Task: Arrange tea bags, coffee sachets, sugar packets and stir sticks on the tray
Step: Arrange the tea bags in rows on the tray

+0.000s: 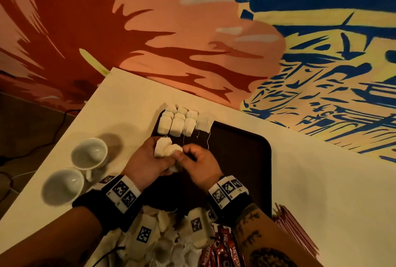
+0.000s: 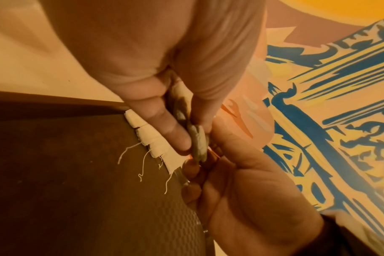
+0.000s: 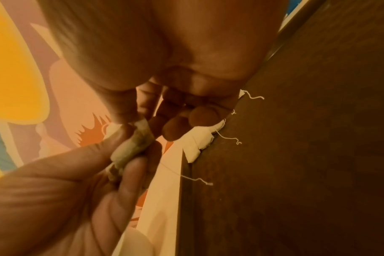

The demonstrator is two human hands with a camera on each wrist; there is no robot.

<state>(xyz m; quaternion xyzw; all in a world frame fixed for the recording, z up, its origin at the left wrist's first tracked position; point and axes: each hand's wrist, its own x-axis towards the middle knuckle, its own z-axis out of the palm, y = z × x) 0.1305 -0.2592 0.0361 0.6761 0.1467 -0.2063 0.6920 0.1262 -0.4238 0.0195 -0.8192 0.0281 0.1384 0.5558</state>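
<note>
A dark brown tray (image 1: 235, 159) lies on the white table (image 1: 321, 181). Rows of white tea bags (image 1: 177, 123) fill its far left corner, their strings trailing onto the tray. Above the tray's left part, my left hand (image 1: 150, 157) holds a small bunch of tea bags (image 1: 162, 149). My right hand (image 1: 192, 157) pinches the edge of one bag in that bunch. In the left wrist view, thumb and fingers clamp the held tea bags (image 2: 195, 138) beside the laid-out row (image 2: 147, 135). The right wrist view shows the held bunch (image 3: 131, 147) and the row (image 3: 200, 143).
Two white cups (image 1: 89, 153) (image 1: 63, 185) stand on the table left of the tray. A loose pile of tea bags (image 1: 162, 243) and red coffee sachets (image 1: 222, 249) lie near me. A stack of thin red items (image 1: 295, 230) sits at the right.
</note>
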